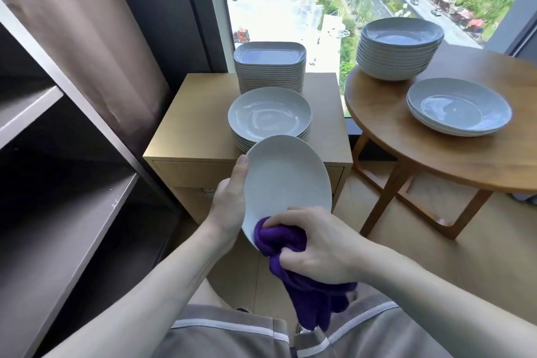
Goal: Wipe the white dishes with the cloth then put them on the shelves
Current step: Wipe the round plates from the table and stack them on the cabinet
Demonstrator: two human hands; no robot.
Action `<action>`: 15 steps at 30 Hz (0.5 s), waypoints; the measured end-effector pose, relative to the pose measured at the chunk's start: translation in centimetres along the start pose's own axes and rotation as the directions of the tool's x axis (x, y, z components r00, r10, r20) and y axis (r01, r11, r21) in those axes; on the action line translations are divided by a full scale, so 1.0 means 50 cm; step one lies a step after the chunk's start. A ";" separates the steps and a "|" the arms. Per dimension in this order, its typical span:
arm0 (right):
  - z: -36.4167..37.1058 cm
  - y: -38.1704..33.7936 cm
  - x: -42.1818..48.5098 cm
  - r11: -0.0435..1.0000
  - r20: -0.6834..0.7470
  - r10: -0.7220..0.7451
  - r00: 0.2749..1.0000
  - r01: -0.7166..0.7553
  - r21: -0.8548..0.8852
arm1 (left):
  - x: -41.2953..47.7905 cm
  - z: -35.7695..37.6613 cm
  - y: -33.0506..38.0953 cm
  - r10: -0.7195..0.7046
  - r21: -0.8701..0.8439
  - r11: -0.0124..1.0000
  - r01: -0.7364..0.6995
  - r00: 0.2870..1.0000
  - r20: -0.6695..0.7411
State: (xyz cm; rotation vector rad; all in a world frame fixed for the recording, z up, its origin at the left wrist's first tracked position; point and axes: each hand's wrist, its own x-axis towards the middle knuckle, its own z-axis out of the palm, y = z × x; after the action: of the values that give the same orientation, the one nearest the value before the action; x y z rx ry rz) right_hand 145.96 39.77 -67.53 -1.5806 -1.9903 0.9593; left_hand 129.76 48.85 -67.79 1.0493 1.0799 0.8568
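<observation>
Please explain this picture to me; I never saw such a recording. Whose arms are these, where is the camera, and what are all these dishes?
No machine here: a person wears one camera on the head, so you look down at their own arms. The left hand holds a white dish by its edge. The right hand grips a purple cloth and presses it on the dish. A wooden cabinet carries a round stack and a squarish stack of dishes. At right, a round table carries a tall stack and a low stack. At left stand dark shelves.
</observation>
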 end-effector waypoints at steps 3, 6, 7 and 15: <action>-0.028 0.010 0.006 0.992 -0.144 -0.035 0.989 0.052 0.112 | 0.005 -0.004 0.007 -0.027 -0.087 0.996 0.022 0.998 -0.055; -0.059 0.024 0.012 0.983 -0.340 -0.023 0.940 0.083 0.162 | 0.011 -0.012 0.016 -0.051 -0.133 0.991 0.035 0.991 -0.121; -0.068 0.030 0.014 0.981 -0.391 -0.011 0.920 0.085 0.173 | 0.014 -0.016 0.018 -0.057 -0.143 0.989 0.036 0.988 -0.144; -0.127 0.072 0.024 0.970 -0.612 0.091 0.786 0.068 0.232 | 0.031 -0.032 0.032 -0.049 -0.181 0.983 0.013 0.980 -0.192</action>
State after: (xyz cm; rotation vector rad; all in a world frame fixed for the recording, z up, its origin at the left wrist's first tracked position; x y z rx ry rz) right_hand 152.47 42.94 -65.99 -1.5114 -1.3473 0.5461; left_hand 128.55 51.15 -66.90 0.8080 1.1567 1.0284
